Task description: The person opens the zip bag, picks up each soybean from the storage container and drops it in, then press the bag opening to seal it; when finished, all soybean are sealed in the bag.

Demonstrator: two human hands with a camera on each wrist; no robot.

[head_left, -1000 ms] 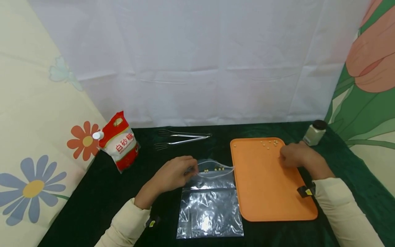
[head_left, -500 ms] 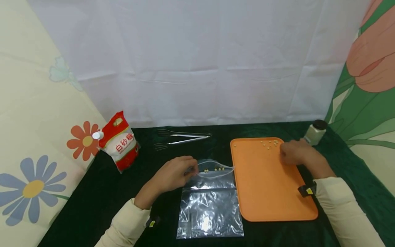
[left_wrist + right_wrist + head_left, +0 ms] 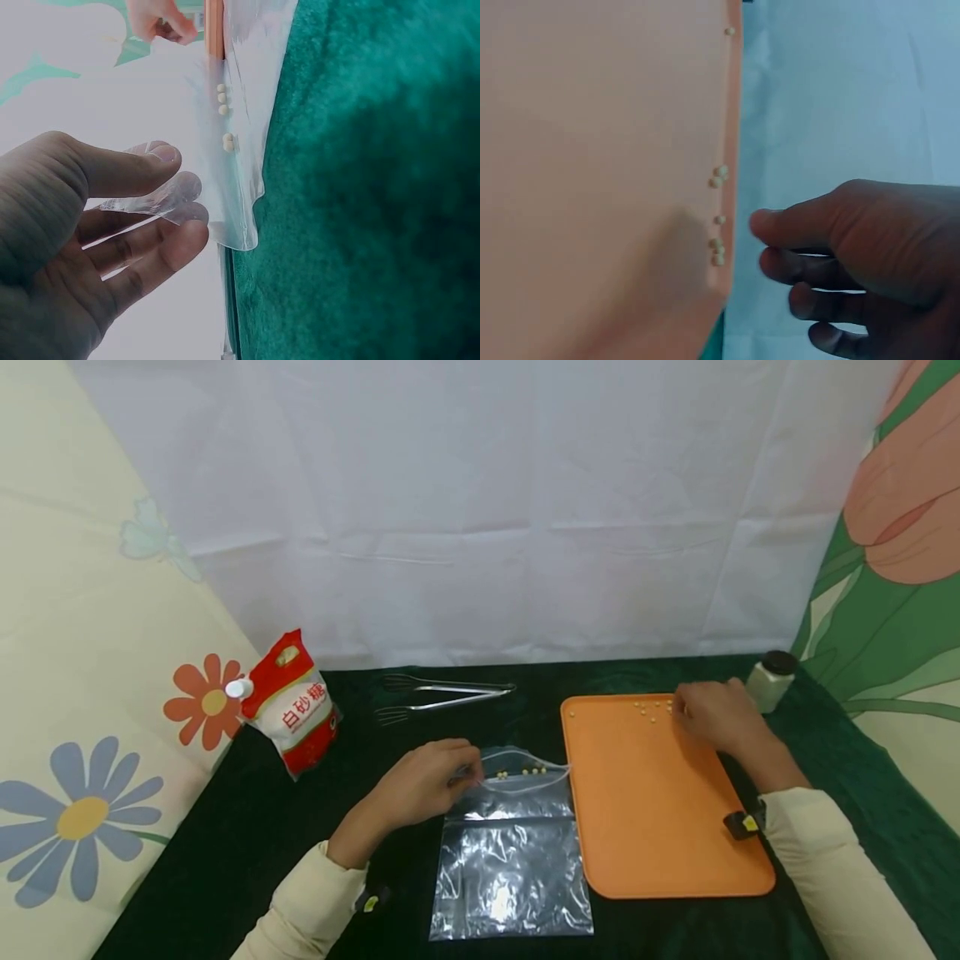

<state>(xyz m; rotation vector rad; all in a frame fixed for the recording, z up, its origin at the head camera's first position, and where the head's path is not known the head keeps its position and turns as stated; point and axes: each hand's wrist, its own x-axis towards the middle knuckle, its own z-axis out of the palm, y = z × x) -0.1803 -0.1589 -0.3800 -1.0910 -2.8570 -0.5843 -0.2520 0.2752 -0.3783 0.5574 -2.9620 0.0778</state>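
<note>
My left hand (image 3: pixel 423 781) pinches the open mouth of a clear zip bag (image 3: pixel 510 868) lying flat on the cloth; in the left wrist view, thumb and fingers hold its thin film (image 3: pixel 142 201). Several small round yellowish beans (image 3: pixel 502 774) are inside near the mouth. To the bag's right is an orange tray (image 3: pixel 660 827), with more beans (image 3: pixel 718 182) along its far edge. Over the tray's far right corner hovers my right hand (image 3: pixel 720 718), close to those beans. Its fingers (image 3: pixel 802 214) are loosely bent, thumb and fingertips apart, with nothing visible between them.
Behind the right hand stands a jar (image 3: pixel 768 681) with a black lid. Metal tongs (image 3: pixel 461 700) lie behind the clear bag. A red and white sugar bag (image 3: pixel 292 710) with a white cap is at the left. A white cloth (image 3: pixel 480 527) hangs along the back.
My right hand has moved away from me and slightly left, toward the tray's far edge, and now covers some beans in the head view. The left hand and the bag stay put.
</note>
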